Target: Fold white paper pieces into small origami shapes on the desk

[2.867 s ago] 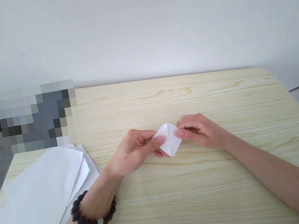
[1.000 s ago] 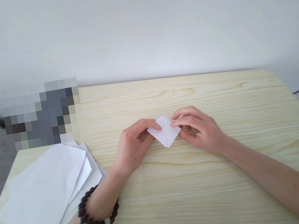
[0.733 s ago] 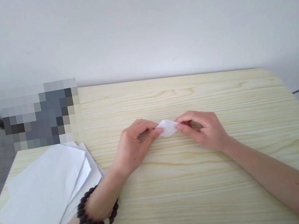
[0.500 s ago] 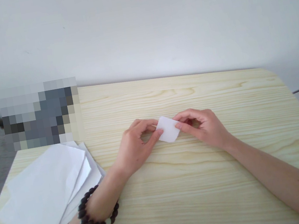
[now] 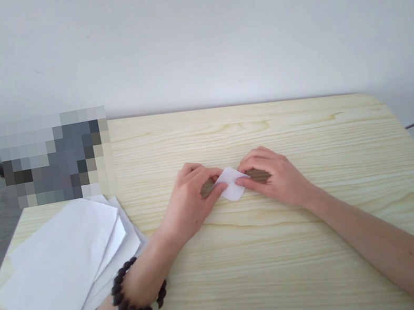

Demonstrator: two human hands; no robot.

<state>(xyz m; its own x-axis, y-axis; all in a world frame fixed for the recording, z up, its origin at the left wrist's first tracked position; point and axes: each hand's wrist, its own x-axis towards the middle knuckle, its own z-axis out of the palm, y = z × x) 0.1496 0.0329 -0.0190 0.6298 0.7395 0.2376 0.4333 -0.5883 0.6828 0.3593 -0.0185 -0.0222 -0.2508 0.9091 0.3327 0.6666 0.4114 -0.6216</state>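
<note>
The left hand is curled, its thumb and forefinger pinched on the left corner of a small folded paper. The right hand grips the right corner of the paper the same way, thumb below and forefinger on top, with the other fingers bent loosely behind. The paper is white and roughly diamond-shaped, one point toward the person. It sits between the two hands, low over the middle of the bench; whether its lower point touches the wood cannot be told.

A loose pile of white sheets lies fanned out near the left edge of the bench, well apart from the hands. Behind the pile a pixelated patch hides whatever stands at the far left corner. A plain pale wall rises behind the bench. Nothing lies between the hands and the paper.

Both forearms reach in from the near edge and angle inward so the hands meet at the centre. The left wrist wears a bracelet of dark beads, and both wrists rest low near the wood.
</note>
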